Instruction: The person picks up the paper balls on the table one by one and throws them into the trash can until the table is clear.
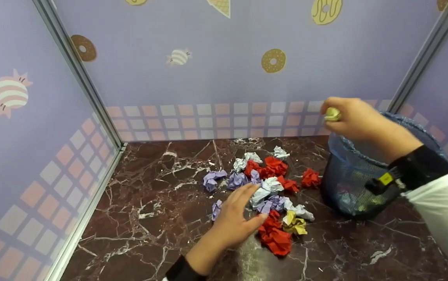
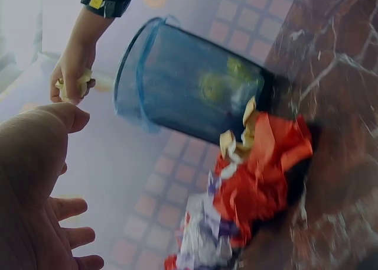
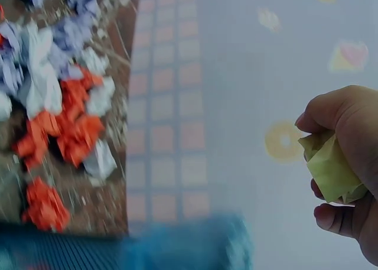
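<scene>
Dark marble bench (image 1: 138,218), pastel walls. My right hand (image 1: 350,119) pinches a yellow-green paper ball (image 1: 332,114) just above the blue mesh bin (image 1: 348,187); left hand (image 1: 233,218) hovers spread and empty over the crumpled paper pile (image 1: 270,187) beside that bin.

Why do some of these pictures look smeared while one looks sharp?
Head view: evenly lit and mostly sharp, the paper balls crisp. Left wrist view: dim, the left hand a blurred mass up close. Right wrist view: the bin rim and papers smeared, only the yellow paper fairly clear.
</scene>
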Demonstrator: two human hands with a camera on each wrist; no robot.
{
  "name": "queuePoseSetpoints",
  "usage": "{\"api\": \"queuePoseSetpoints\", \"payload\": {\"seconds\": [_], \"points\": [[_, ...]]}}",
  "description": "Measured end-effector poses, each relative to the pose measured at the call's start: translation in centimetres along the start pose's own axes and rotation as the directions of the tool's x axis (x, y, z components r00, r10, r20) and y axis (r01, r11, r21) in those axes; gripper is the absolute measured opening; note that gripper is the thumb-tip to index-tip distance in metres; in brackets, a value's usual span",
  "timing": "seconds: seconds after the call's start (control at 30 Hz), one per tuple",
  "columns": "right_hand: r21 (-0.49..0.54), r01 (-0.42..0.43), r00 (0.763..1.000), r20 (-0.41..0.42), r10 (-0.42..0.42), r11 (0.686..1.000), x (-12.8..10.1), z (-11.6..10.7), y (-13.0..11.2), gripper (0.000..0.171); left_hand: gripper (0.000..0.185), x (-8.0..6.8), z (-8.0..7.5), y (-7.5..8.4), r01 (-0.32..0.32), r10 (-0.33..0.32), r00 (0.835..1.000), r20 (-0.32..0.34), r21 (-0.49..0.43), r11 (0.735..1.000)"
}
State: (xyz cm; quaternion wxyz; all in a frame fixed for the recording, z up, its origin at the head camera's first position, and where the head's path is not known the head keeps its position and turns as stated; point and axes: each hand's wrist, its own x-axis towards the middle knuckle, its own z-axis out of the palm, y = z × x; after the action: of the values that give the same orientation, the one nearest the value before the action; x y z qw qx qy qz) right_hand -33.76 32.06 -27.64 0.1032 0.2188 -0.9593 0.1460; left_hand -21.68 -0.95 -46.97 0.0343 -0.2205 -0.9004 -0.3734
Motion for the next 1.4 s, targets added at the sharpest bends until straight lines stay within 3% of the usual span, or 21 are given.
{"api": "queuePoseSetpoints", "payload": {"seconds": [0.13,0.27,0.43,0.6,0.87,1.1,1.4], "points": [[-0.058,-0.054,0.998,-0.02,0.053,0.997,-0.8,-2.1,2.8,0.021,0.075,0.9,1.1,2.0,-0.032,0.033,0.998,0.05,-0.014,0.999],[-0.065,-0.133,0.991,0.002,0.134,0.989,-1.4,-3.4,5.9,0.024,0.073,2.0,2.2,3.7,-0.122,0.12,0.989,0.082,0.018,0.992],[-0.027,-0.242,0.966,0.084,0.244,0.97,-2.0,-3.8,8.9,0.037,0.074,3.4,3.2,5.4,-0.265,0.253,0.961,0.11,0.114,0.958],[0.007,-0.304,0.939,0.172,0.298,0.953,-2.9,-4.2,10.7,0.044,0.074,4.2,4.1,6.7,-0.337,0.318,0.937,0.147,0.125,0.933],[0.014,-0.309,0.938,0.173,0.302,0.951,-3.7,-3.9,11.9,0.047,0.073,4.2,4.7,6.7,-0.35,0.331,0.932,0.148,0.128,0.928],[0.022,-0.304,0.941,0.161,0.297,0.952,-3.9,-3.3,11.9,0.054,0.073,4.1,4.4,6.1,-0.333,0.317,0.94,0.127,0.132,0.934],[0.082,-0.325,0.929,0.212,0.302,0.942,-4.2,-2.5,11.3,0.074,0.074,3.9,3.4,4.4,-0.284,0.268,0.956,0.122,0.137,0.949]]}}
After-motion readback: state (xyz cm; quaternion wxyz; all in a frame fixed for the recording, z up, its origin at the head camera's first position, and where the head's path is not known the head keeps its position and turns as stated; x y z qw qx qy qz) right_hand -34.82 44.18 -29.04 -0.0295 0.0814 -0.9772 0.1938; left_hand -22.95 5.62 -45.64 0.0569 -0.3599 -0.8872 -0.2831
